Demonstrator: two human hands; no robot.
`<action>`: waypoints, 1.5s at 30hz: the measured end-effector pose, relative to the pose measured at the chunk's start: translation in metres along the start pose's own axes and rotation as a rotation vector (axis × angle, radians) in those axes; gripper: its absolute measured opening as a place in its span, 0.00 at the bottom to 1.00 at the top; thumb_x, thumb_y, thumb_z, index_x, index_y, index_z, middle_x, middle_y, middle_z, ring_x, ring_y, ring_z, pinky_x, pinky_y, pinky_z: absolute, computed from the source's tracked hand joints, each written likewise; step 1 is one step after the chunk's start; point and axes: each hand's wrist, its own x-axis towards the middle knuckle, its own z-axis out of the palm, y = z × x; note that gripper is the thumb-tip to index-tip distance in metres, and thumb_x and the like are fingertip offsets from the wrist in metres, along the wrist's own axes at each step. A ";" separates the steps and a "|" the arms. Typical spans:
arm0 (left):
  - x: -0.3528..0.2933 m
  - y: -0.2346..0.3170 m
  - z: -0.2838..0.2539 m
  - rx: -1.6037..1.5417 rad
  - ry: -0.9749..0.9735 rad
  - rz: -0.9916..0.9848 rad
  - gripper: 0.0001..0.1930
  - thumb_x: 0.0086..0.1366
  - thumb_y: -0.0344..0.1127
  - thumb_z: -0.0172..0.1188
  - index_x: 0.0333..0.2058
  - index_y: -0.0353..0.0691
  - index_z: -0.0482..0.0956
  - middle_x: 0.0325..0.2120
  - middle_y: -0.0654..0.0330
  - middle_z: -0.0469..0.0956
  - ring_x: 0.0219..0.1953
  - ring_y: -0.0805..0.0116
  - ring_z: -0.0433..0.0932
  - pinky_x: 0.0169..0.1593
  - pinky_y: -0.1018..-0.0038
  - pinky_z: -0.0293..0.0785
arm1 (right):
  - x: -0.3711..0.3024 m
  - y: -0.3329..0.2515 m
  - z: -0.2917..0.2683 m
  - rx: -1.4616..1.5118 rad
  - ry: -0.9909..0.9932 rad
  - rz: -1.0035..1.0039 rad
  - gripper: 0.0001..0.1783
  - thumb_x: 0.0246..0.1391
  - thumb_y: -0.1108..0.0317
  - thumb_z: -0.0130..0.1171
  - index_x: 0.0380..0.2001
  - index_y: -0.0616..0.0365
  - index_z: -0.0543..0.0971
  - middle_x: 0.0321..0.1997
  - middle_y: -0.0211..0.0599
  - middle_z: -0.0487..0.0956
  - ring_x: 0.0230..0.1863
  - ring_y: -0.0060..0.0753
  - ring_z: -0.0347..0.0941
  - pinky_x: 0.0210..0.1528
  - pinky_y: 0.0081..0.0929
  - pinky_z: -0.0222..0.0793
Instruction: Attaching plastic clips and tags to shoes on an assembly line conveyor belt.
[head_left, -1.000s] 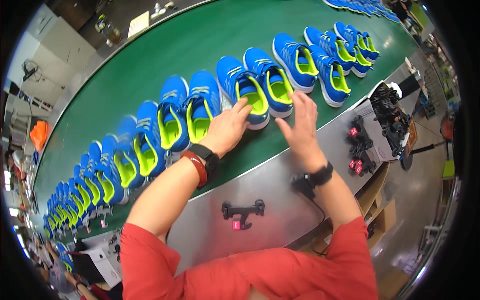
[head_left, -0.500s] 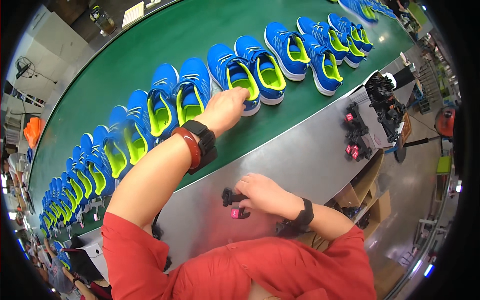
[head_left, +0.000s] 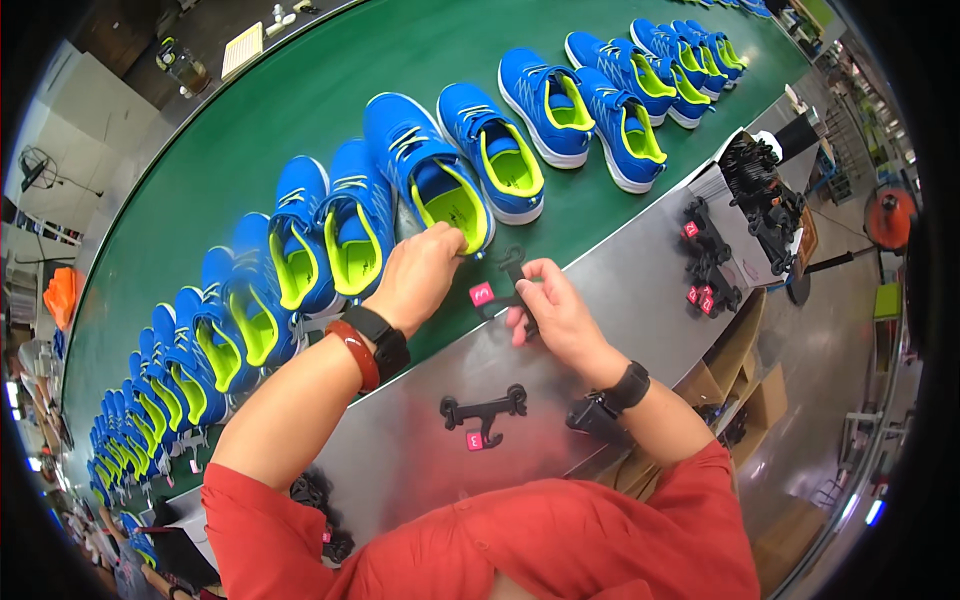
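Note:
My left hand pinches the heel of a blue shoe with lime-green lining and a white sole, on the green belt. Between the fingers of my right hand is a black plastic shoe hanger with a pink size tag, raised close to that shoe's heel. A matching blue shoe stands just to the right. Below my hands, a second black hanger, also pink-tagged, lies on the metal table.
Rows of similar blue shoes run along the belt to both sides. At the right, more black hangers lie on the metal ledge beside a white box heaped with them. An orange fan stands beyond.
My right hand has risen from the tabletop, bringing a hanger up to the shoe and leaving another lying there. My left hand has moved down and left, still at the shoe's heel; nearby shoes have shifted left.

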 end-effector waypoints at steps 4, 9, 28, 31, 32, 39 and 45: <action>-0.001 0.001 0.001 0.016 -0.009 0.001 0.05 0.55 0.26 0.60 0.31 0.35 0.77 0.30 0.51 0.76 0.35 0.48 0.78 0.37 0.59 0.74 | 0.015 0.007 0.003 0.058 0.065 -0.042 0.11 0.65 0.69 0.43 0.48 0.60 0.62 0.28 0.36 0.76 0.21 0.22 0.74 0.20 0.20 0.70; 0.000 -0.002 0.004 0.014 -0.003 0.020 0.03 0.58 0.27 0.57 0.31 0.36 0.76 0.31 0.50 0.75 0.34 0.47 0.78 0.38 0.57 0.74 | 0.013 0.017 0.010 0.101 -0.038 0.028 0.17 0.65 0.67 0.45 0.54 0.61 0.63 0.25 0.34 0.77 0.18 0.21 0.73 0.18 0.18 0.69; 0.011 0.018 -0.017 0.361 -0.290 0.022 0.30 0.59 0.28 0.52 0.63 0.50 0.63 0.33 0.46 0.76 0.30 0.47 0.80 0.35 0.57 0.76 | 0.075 -0.075 -0.065 -0.797 0.061 -0.563 0.20 0.59 0.70 0.54 0.55 0.60 0.71 0.47 0.37 0.77 0.31 0.24 0.77 0.34 0.21 0.74; 0.006 0.019 -0.018 0.242 -0.283 -0.095 0.28 0.60 0.27 0.50 0.61 0.46 0.65 0.33 0.42 0.77 0.33 0.44 0.79 0.37 0.56 0.75 | 0.090 -0.072 -0.086 -1.138 -0.145 -0.701 0.26 0.52 0.73 0.60 0.56 0.56 0.71 0.57 0.37 0.73 0.40 0.37 0.77 0.44 0.32 0.74; 0.006 0.019 -0.018 0.178 -0.283 -0.118 0.26 0.61 0.27 0.49 0.60 0.44 0.67 0.34 0.41 0.78 0.35 0.43 0.79 0.39 0.55 0.75 | 0.095 -0.069 -0.088 -1.245 -0.220 -0.667 0.26 0.51 0.73 0.61 0.55 0.54 0.71 0.58 0.36 0.72 0.41 0.39 0.76 0.45 0.34 0.74; 0.022 0.018 -0.020 -0.008 -0.375 -0.271 0.21 0.60 0.26 0.48 0.52 0.39 0.75 0.38 0.38 0.79 0.42 0.42 0.78 0.47 0.56 0.73 | 0.122 -0.084 -0.081 -1.470 -0.329 -0.903 0.15 0.50 0.56 0.63 0.31 0.54 0.74 0.35 0.39 0.73 0.37 0.49 0.73 0.39 0.42 0.68; 0.026 0.021 -0.017 -0.022 -0.390 -0.316 0.22 0.58 0.26 0.47 0.52 0.39 0.76 0.38 0.39 0.79 0.43 0.44 0.79 0.49 0.58 0.73 | 0.119 -0.110 -0.076 -1.615 -0.352 -1.018 0.16 0.45 0.52 0.66 0.25 0.51 0.75 0.30 0.35 0.74 0.33 0.45 0.74 0.36 0.40 0.68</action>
